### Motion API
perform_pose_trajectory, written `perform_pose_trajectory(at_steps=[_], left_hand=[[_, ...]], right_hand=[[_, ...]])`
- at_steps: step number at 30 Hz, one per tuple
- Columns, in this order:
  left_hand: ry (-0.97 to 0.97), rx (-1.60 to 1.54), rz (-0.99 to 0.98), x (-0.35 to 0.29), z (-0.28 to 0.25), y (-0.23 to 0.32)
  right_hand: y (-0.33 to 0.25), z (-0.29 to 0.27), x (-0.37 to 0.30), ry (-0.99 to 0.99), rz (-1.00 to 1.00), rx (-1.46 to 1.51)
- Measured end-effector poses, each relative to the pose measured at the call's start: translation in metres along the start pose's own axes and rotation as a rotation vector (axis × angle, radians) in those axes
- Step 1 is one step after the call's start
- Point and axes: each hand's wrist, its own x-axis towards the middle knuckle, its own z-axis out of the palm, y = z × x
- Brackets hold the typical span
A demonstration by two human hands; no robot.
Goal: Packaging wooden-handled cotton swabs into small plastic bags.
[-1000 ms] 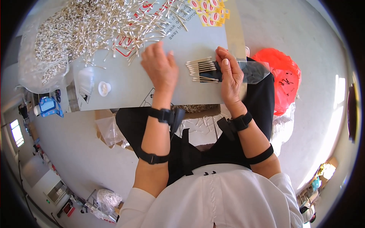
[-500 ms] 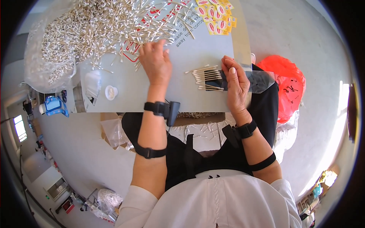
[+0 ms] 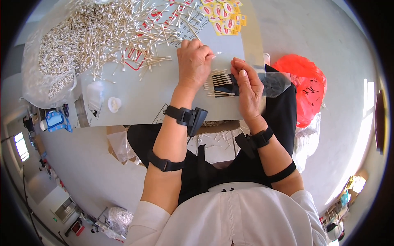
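Note:
My left hand (image 3: pixel 192 65) is closed in a pinch over the grey board (image 3: pixel 139 100), with small white tips showing by its fingertips; these look like cotton swabs. To its right, a rough row of cotton swabs (image 3: pixel 221 80) lies across the dark part of a flat clear plastic bag (image 3: pixel 277 84). Above the bag, at the right ends of those swabs, is my right hand (image 3: pixel 248 88). Its fingers are loosely stretched, with the thumb a little apart, and I see nothing held in them. Part of the bag is hidden under this hand.
A big heap of cotton swabs (image 3: pixel 86 41) spills from a clear bag at the far left. Yellow and red printed packets (image 3: pixel 223 18) lie at the back. A small white round cap (image 3: pixel 114 104) sits near the front edge. A red plastic bag (image 3: pixel 303 90) stands right of the board.
My left hand has moved right, from beside the loose swabs to near the row, its fingers now closed. My right hand has shifted slightly left, and the whole view has shifted a little.

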Motion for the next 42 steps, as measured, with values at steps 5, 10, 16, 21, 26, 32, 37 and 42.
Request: perform_pose_trajectory(at_steps=[5,10,16,21,26,32,37,42], left_hand=[[0.066,-0.019,-0.038,0.012,-0.004,-0.016],[-0.008,0.124,-0.024,0.009,-0.012,-0.018],[-0.094,-0.068,0.0,-0.032,-0.013,0.019],[0.235,-0.396,-0.196,-0.06,-0.005,0.022],[0.267,-0.303,-0.206,-0.057,0.003,0.021],[0.085,0.015,-0.167,-0.042,0.0,0.014],[0.173,-0.068,-0.035,-0.043,0.006,0.009],[0.054,-0.055,0.044,-0.054,0.006,0.023]], right_hand=[[0.001,0.002,0.0,0.004,0.004,0.022],[0.002,0.002,-0.001,0.015,0.004,0.019],[0.003,0.0,-0.004,-0.006,-0.026,0.009],[0.003,0.014,-0.01,-0.006,-0.128,-0.203],[0.007,0.014,0.002,-0.02,-0.094,-0.198],[0.006,0.011,0.0,-0.013,-0.074,-0.158],[0.004,0.011,0.002,-0.026,-0.059,-0.171],[0.002,0.008,0.001,-0.017,-0.071,-0.145]])
